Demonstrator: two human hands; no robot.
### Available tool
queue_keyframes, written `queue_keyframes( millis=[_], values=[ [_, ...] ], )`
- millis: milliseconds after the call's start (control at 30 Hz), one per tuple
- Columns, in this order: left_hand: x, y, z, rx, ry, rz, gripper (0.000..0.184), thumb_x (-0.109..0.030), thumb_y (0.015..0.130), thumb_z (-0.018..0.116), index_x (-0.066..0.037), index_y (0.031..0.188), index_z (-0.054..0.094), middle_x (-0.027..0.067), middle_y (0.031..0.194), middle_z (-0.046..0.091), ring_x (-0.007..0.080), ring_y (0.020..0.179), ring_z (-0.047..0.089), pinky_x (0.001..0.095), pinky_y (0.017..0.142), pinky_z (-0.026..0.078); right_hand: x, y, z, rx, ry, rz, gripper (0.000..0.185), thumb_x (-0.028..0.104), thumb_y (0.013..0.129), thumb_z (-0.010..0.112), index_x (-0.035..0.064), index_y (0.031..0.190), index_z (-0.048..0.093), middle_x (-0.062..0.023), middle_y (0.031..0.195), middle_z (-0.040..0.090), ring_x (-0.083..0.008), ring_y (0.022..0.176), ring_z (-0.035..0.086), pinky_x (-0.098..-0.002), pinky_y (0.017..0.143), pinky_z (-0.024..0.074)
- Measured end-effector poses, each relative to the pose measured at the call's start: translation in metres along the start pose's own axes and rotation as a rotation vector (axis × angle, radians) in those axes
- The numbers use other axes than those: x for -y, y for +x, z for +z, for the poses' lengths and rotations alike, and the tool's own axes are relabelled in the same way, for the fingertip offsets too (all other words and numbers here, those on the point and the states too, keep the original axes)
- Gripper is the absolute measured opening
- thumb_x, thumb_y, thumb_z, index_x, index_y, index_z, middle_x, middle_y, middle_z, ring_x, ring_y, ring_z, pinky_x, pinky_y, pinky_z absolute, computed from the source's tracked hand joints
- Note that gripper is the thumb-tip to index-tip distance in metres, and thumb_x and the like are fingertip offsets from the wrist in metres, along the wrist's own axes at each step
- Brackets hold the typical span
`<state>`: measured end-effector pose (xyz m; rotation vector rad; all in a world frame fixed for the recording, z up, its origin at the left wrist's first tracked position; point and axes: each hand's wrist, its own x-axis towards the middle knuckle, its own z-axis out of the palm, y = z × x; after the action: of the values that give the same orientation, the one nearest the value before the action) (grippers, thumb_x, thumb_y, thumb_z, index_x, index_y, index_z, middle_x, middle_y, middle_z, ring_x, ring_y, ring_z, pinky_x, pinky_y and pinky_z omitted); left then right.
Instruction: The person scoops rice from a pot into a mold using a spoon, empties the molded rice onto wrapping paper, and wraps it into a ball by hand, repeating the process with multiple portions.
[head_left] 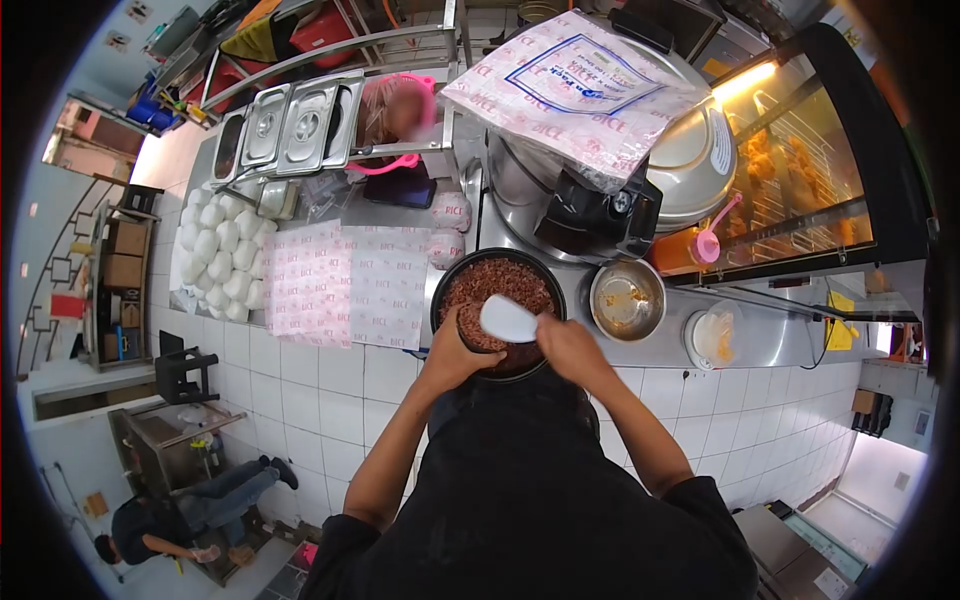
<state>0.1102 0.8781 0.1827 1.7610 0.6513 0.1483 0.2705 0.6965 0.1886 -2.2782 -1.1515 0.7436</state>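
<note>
A black pot [512, 262] of reddish-brown rice [500, 280] stands at the counter's front edge. In my right hand [570, 350] is a white rice paddle [508, 318], its blade over the rice. My left hand [449, 352] is wrapped round a small dark-rimmed bowl [478, 335] with rice in it, held over the near left part of the pot. The paddle's blade lies over the bowl's right side. Printed wrapping paper [385, 285] is spread on the counter left of the pot.
Many white wrapped bundles [225, 240] lie at the far left, near lidded metal trays [310, 125]. A steel bowl [628, 300] and a plastic tub [715, 337] stand right of the pot. Behind are a bag [585, 90] and a lit glass cabinet [800, 170]. Another person [190, 510] is at lower left.
</note>
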Motion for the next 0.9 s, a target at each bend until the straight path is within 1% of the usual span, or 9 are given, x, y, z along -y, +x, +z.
queue_keyframes(
  millis=[67, 133, 333, 400, 533, 600, 733, 833, 900],
  values=[
    [0.000, -0.003, -0.003, -0.009, -0.006, -0.016, 0.093, -0.024, 0.064, 0.097, 0.002, 0.140, 0.050, 0.0205, 0.132, 0.064, 0.0329, 0.126, 0.062, 0.0411, 0.110, 0.047, -0.001, 0.004, -0.017, -0.069, 0.182, 0.080, 0.034, 0.029, 0.110, 0.042, 0.0021, 0.100, 0.061, -0.0316, 0.086, 0.067, -0.0515, 0.084, 0.065, -0.0602, 0.075, 0.0513],
    [-0.005, -0.001, -0.005, 0.011, 0.008, -0.014, 0.095, -0.024, 0.063, 0.097, 0.002, 0.141, 0.049, 0.0208, 0.134, 0.062, 0.0331, 0.127, 0.061, 0.0413, 0.111, 0.046, 0.003, -0.006, -0.002, -0.015, 0.276, -0.082, 0.035, 0.029, 0.110, 0.042, 0.0019, 0.099, 0.062, -0.0317, 0.088, 0.067, -0.0515, 0.085, 0.066, -0.0613, 0.077, 0.0512],
    [0.012, -0.001, -0.007, 0.070, -0.062, 0.000, 0.103, -0.017, 0.064, 0.098, -0.002, 0.147, 0.041, 0.0185, 0.139, 0.056, 0.0308, 0.133, 0.055, 0.0401, 0.115, 0.043, -0.006, 0.012, -0.020, 0.019, 0.282, 0.104, 0.038, 0.028, 0.110, 0.040, -0.0008, 0.104, 0.063, -0.0324, 0.095, 0.068, -0.0534, 0.090, 0.065, -0.0615, 0.084, 0.0499],
    [0.003, -0.004, -0.006, 0.072, -0.120, 0.021, 0.103, -0.013, 0.064, 0.097, -0.004, 0.148, 0.039, 0.0170, 0.140, 0.055, 0.0296, 0.134, 0.054, 0.0399, 0.116, 0.043, -0.009, 0.003, -0.001, -0.011, 0.134, -0.065, 0.036, 0.027, 0.110, 0.042, -0.0009, 0.104, 0.063, -0.0328, 0.092, 0.068, -0.0529, 0.087, 0.065, -0.0616, 0.083, 0.0501],
    [0.007, -0.008, -0.006, 0.091, -0.100, 0.058, 0.104, -0.010, 0.064, 0.097, -0.006, 0.149, 0.037, 0.0161, 0.140, 0.054, 0.0276, 0.134, 0.054, 0.0394, 0.116, 0.043, -0.008, 0.001, 0.008, -0.030, 0.176, 0.037, 0.035, 0.027, 0.110, 0.043, -0.0007, 0.100, 0.062, -0.0315, 0.090, 0.068, -0.0519, 0.085, 0.066, -0.0619, 0.082, 0.0507],
    [-0.002, -0.012, -0.004, 0.069, -0.107, 0.022, 0.103, -0.011, 0.065, 0.097, -0.006, 0.149, 0.037, 0.0162, 0.139, 0.054, 0.0282, 0.133, 0.054, 0.0399, 0.115, 0.044, -0.010, 0.006, -0.001, -0.155, 0.228, 0.070, 0.034, 0.027, 0.110, 0.043, 0.0004, 0.101, 0.062, -0.0312, 0.089, 0.068, -0.0524, 0.086, 0.066, -0.0623, 0.081, 0.0510],
    [-0.006, -0.002, -0.002, 0.083, 0.007, 0.036, 0.100, -0.013, 0.065, 0.095, -0.003, 0.147, 0.039, 0.0185, 0.140, 0.054, 0.0316, 0.133, 0.055, 0.0402, 0.114, 0.044, 0.001, 0.000, 0.014, 0.009, 0.118, 0.091, 0.037, 0.026, 0.111, 0.039, -0.0011, 0.102, 0.062, -0.0321, 0.092, 0.067, -0.0532, 0.084, 0.064, -0.0601, 0.080, 0.0504],
    [-0.001, -0.005, -0.006, 0.122, 0.153, 0.021, 0.098, -0.011, 0.065, 0.093, 0.001, 0.147, 0.040, 0.0214, 0.140, 0.055, 0.0355, 0.134, 0.055, 0.0414, 0.115, 0.043, 0.003, 0.010, -0.009, -0.154, 0.244, 0.058, 0.041, 0.033, 0.110, 0.041, 0.0007, 0.102, 0.065, -0.0343, 0.088, 0.068, -0.0546, 0.086, 0.066, -0.0628, 0.082, 0.0519],
    [-0.015, -0.002, -0.001, 0.129, 0.100, 0.028, 0.097, -0.011, 0.064, 0.093, 0.001, 0.146, 0.042, 0.0217, 0.139, 0.055, 0.0364, 0.134, 0.055, 0.0422, 0.115, 0.043, 0.007, 0.008, 0.014, -0.004, 0.177, 0.059, 0.040, 0.034, 0.109, 0.043, 0.0006, 0.102, 0.064, -0.0349, 0.088, 0.067, -0.0541, 0.086, 0.066, -0.0624, 0.082, 0.0528]
  ],
)
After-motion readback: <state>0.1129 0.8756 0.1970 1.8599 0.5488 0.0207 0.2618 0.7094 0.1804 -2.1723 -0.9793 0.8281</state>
